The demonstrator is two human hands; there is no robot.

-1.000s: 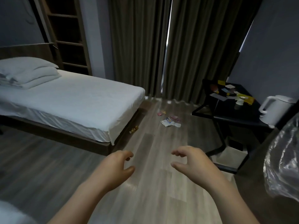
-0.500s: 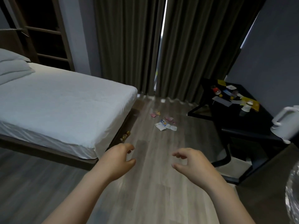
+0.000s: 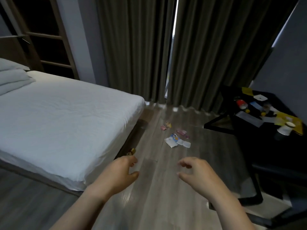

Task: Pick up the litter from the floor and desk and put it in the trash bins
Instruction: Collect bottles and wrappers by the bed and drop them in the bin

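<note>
Several scraps of litter lie on the wooden floor ahead: white and blue wrappers (image 3: 176, 141), pink pieces (image 3: 181, 132) and a small pink and yellow pair (image 3: 167, 126). A gold wrapper (image 3: 131, 151) sits at the foot of the bed base, just above my left hand (image 3: 120, 175). My right hand (image 3: 197, 175) hovers beside it. Both hands hang over the floor with loosely curled fingers and hold nothing. More litter covers the black desk (image 3: 282, 146) at the right: a paper cup (image 3: 284, 184), yellow papers (image 3: 289, 122), a red object (image 3: 240, 103). No trash bin shows.
A bed with white sheets (image 3: 63, 117) fills the left, pillows at its head. Dark curtains (image 3: 191, 47) hang behind the floor litter. A wooden shelf (image 3: 48, 34) stands at the back left. The desk's black frame (image 3: 255, 191) reaches onto the floor at the right.
The view has moved forward and turned slightly; the floor litter and desk are nearer. The kettle and plastic bag at the right have left the view. Both hands stay raised and empty.
</note>
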